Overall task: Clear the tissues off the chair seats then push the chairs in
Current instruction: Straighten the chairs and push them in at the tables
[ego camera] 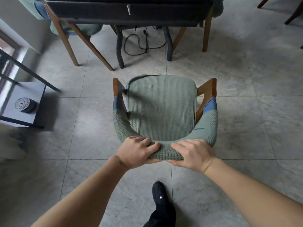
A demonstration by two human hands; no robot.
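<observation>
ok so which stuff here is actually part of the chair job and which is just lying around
Part of the job:
- green chair, seat bare, no tissue on it
- left hand and right hand, both gripping its backrest
- dark table it faces

Just lying about:
- black cable on the floor under the table
- round patterned tin on the grey side table

Just the one view here, a wide-angle cam on the person's head, tilted forward and steeply down. The green chair sits dead centre, seen almost from straight above, close enough that its backrest is just in front of the lens with both forearms reaching in from the bottom edge. Past the chair, at the top of the frame, is the dark table, cut off by the edge. Left of the chair a small side table curves with the lens distortion. Below the chair, grey floor tiles.
</observation>
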